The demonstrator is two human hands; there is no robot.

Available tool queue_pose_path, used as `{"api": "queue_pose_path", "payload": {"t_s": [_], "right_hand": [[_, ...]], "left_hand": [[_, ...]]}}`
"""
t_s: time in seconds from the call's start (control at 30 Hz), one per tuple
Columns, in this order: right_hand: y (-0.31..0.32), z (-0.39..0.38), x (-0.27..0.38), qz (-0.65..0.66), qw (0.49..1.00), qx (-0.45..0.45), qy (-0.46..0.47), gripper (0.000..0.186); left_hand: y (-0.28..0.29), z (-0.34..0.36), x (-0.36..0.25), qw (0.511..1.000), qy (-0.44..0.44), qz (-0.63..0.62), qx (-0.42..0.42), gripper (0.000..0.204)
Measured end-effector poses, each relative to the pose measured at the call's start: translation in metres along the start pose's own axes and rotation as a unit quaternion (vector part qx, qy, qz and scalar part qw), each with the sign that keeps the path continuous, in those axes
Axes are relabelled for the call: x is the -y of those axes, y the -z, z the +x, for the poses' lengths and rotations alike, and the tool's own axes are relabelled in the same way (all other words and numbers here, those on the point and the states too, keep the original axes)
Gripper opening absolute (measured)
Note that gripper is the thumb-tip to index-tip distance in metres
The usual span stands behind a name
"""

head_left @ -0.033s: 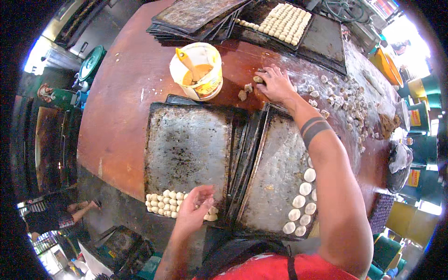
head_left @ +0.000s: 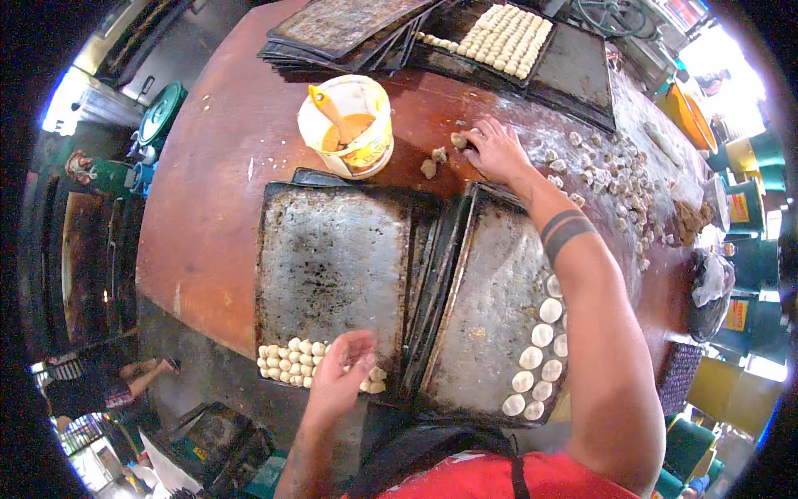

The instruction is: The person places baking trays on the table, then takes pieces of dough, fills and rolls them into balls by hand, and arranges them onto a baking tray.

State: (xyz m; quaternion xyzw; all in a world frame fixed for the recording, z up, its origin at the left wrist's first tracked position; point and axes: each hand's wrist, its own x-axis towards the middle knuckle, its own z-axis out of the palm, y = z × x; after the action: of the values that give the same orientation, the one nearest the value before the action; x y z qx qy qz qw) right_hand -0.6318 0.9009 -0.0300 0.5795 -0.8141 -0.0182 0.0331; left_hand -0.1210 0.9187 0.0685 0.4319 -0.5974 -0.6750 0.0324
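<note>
My left hand (head_left: 339,376) hovers over the near edge of the left baking tray (head_left: 332,258), fingers loosely curled and apart from the thumb. No object shows in it, though its palm is partly hidden. Beneath and beside it sit rows of small pale dough balls (head_left: 291,363). Reaching far across the right baking tray (head_left: 474,333), my right hand (head_left: 496,153) rests on the table with fingers bent and spread. Its fingertips are beside a brownish lump (head_left: 459,140); two similar lumps (head_left: 430,168) lie nearby. Flat dough discs (head_left: 542,335) line the right tray, partly behind my right arm.
A white bucket (head_left: 353,162) holds orange liquid and an orange-handled brush (head_left: 330,112). Many floury lumps (head_left: 611,179) are scattered to the right. At the back stand stacked trays (head_left: 332,29) and a tray of dough balls (head_left: 504,40). A person (head_left: 100,387) is at far left.
My right hand has drawn slightly right, leaving more of the brownish lump uncovered. The fingers of my left hand have shifted a little above the dough balls.
</note>
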Motion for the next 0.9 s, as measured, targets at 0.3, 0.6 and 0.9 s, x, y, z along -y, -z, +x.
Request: {"api": "queue_pose_path", "payload": {"t_s": [0.3,0.6,0.9], "right_hand": [[0.030,-0.181,-0.168,0.002,1.000,0.000,-0.014,0.034],[0.017,-0.434,-0.158,-0.001,0.977,-0.001,-0.213,0.040],[0.020,-0.482,-0.208,0.077,0.918,-0.218,-0.321,0.058]], "left_hand": [[-0.040,-0.018,0.014,0.997,-0.013,-0.059,-0.047,0.055],[-0.143,-0.038,0.000,0.996,-0.075,-0.042,0.040,0.054],[-0.224,-0.094,-0.025,0.991,-0.054,0.110,0.054,0.050]]}}
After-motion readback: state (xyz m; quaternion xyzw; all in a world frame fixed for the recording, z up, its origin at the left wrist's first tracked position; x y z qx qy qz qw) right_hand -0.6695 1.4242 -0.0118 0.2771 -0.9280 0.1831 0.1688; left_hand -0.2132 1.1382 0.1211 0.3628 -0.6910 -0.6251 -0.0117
